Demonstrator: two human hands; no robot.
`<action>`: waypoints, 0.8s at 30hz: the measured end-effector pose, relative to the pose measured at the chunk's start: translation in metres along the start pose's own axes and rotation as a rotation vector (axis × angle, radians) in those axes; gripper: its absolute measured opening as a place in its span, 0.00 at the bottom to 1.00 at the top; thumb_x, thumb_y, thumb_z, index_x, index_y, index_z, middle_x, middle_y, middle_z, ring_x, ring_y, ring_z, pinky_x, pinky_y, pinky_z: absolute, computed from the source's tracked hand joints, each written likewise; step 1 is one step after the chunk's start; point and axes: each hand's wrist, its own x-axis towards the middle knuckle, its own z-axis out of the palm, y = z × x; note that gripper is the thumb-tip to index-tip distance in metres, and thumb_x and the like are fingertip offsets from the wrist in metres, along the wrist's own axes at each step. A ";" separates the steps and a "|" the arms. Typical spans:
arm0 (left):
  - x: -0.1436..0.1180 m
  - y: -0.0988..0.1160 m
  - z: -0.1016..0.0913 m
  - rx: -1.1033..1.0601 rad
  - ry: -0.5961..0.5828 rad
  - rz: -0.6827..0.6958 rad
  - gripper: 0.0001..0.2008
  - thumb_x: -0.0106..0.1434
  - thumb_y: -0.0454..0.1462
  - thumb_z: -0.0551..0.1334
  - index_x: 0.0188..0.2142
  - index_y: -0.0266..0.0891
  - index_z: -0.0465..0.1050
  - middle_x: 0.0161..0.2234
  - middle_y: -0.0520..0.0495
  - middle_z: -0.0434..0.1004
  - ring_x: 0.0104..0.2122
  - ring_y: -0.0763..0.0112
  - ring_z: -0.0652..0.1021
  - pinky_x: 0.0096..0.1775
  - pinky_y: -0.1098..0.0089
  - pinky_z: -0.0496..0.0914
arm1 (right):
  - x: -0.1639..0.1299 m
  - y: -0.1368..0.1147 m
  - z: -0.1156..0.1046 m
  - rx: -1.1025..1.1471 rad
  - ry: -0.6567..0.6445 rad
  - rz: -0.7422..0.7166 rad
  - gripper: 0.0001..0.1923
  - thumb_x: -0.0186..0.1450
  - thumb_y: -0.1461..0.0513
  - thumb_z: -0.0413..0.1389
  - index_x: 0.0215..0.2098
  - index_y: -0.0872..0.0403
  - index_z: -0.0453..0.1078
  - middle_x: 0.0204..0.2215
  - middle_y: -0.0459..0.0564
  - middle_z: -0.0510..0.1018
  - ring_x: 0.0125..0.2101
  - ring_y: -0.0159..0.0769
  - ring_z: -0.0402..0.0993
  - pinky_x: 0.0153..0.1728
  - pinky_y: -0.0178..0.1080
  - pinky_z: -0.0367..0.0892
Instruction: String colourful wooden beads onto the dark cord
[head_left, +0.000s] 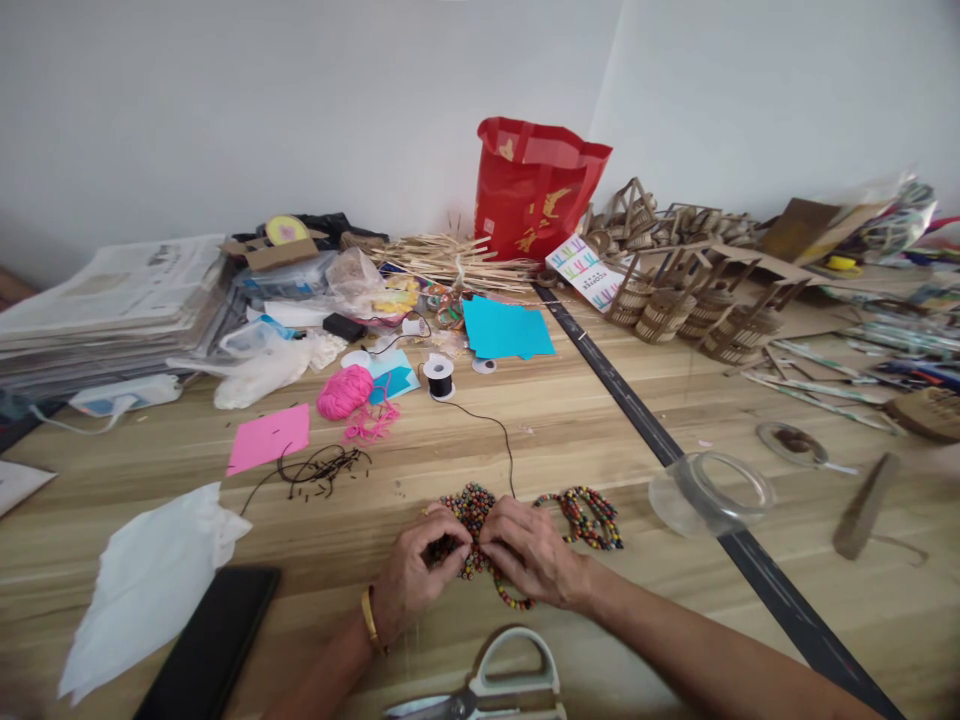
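Note:
My left hand (416, 580) and my right hand (529, 550) meet over a pile of multicoloured bead strands (469, 508) on the wooden table (600, 430). Both pinch the beads between fingertips. A gold bangle sits on my left wrist. More bead strands (589, 512) lie just right of my right hand. A thin black thread (504, 435) runs from the beads up to a black thread spool (439, 378).
White-handled scissors (495, 690) lie near the front edge. A black phone (214, 645) and white tissue (150, 585) sit at left, a clear plastic lid (712, 492) at right. Pink yarn (345, 392), pink paper (268, 438), blue paper (506, 328), a red bag (536, 185) and newspapers (112, 300) lie beyond.

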 end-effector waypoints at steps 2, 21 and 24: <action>0.000 0.001 0.000 0.017 -0.008 -0.014 0.05 0.59 0.30 0.60 0.27 0.38 0.72 0.25 0.48 0.75 0.29 0.67 0.74 0.35 0.68 0.68 | 0.001 -0.001 -0.001 0.000 -0.008 0.005 0.05 0.69 0.65 0.48 0.36 0.55 0.65 0.30 0.52 0.73 0.31 0.36 0.67 0.31 0.36 0.64; 0.000 -0.006 0.002 -0.078 0.051 0.062 0.02 0.58 0.32 0.65 0.30 0.37 0.78 0.26 0.45 0.79 0.30 0.65 0.77 0.38 0.63 0.70 | 0.000 -0.001 0.000 0.018 -0.003 0.011 0.05 0.69 0.65 0.48 0.36 0.55 0.65 0.30 0.52 0.74 0.31 0.36 0.67 0.32 0.36 0.64; 0.000 -0.004 0.002 -0.061 0.047 0.032 0.05 0.59 0.33 0.64 0.27 0.37 0.76 0.25 0.46 0.78 0.29 0.66 0.76 0.38 0.63 0.69 | 0.000 -0.001 0.000 0.010 -0.005 0.006 0.05 0.69 0.65 0.49 0.36 0.54 0.65 0.30 0.52 0.73 0.31 0.36 0.67 0.31 0.36 0.64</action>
